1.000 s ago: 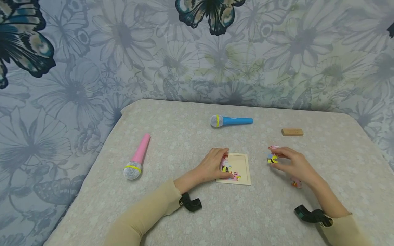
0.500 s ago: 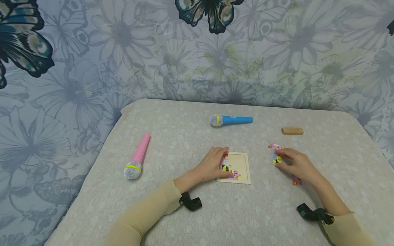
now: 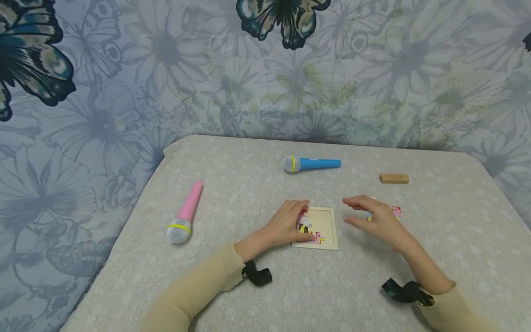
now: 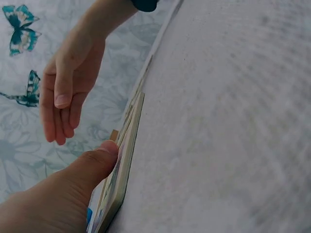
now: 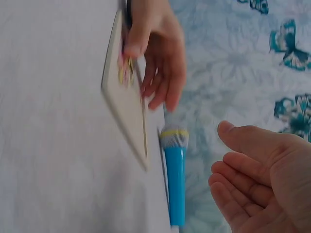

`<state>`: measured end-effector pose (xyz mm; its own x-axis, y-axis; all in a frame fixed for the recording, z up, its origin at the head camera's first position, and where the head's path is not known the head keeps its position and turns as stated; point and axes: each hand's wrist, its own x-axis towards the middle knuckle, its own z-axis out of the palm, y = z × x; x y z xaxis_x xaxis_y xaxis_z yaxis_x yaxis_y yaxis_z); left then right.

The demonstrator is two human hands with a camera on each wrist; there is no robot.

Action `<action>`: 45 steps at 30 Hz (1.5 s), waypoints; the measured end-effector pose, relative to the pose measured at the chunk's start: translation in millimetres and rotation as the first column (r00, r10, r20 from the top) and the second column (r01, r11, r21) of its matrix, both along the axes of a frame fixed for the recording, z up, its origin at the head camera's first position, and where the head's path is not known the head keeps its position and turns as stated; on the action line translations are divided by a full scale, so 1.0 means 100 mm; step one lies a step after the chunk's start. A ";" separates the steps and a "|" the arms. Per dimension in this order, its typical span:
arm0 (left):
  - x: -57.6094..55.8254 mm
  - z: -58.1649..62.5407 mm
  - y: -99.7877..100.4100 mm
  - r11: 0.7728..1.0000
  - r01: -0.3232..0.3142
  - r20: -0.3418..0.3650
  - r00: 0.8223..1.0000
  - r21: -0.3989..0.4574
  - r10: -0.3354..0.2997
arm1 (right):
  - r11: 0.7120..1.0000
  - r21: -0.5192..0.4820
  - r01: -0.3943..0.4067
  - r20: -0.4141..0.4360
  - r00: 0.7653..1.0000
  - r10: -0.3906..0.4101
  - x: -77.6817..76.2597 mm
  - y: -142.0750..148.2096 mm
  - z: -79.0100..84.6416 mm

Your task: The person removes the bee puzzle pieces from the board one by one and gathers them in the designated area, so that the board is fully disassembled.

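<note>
My left hand [image 3: 281,225] holds the left side of a square wooden puzzle board [image 3: 327,223]. Its thumb presses near the lower edge, as the left wrist view also shows. Colourful puzzle pieces [image 3: 304,228] fill the board's left and lower part, partly under the hand; the right part is bare wood. My right hand [image 3: 379,222] hovers right of the board, fingers apart from the thumb and nothing between them. Behind it lie loose puzzle pieces, mostly hidden; a pink piece [image 3: 397,211] shows past the knuckles.
A blue toy microphone [image 3: 317,163] lies behind the board. To the left is a pink toy microphone [image 3: 190,205]. A small wooden block [image 3: 394,179] sits at the back right. Patterned fabric [image 3: 249,83] rises behind the table [image 3: 232,184].
My right hand has left the loose pieces it was touching and moved left toward the board, its fingers spread wider. The left hand and board have stayed in place.
</note>
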<state>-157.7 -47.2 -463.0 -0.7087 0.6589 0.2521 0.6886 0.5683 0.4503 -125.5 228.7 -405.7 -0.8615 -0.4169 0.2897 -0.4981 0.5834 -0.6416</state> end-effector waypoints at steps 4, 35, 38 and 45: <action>-0.04 0.03 -0.02 0.999 0.040 0.017 0.999 0.014 -0.040 | 0.995 -0.043 -0.085 0.020 0.996 0.086 -0.01 -0.22 -0.01; -0.10 0.03 -0.33 0.995 0.100 0.135 0.986 -0.028 -0.095 | 0.977 0.152 -0.149 0.041 0.989 0.144 0.18 -0.66 -0.34; -0.10 0.03 -0.33 0.995 0.091 0.150 0.985 -0.034 -0.085 | 0.980 0.135 -0.149 0.040 0.989 0.145 0.18 -0.66 -0.34; -0.10 0.03 -0.33 0.996 0.084 0.160 0.984 -0.040 -0.076 | 0.985 0.075 -0.157 0.023 0.987 0.156 0.18 -0.70 -0.34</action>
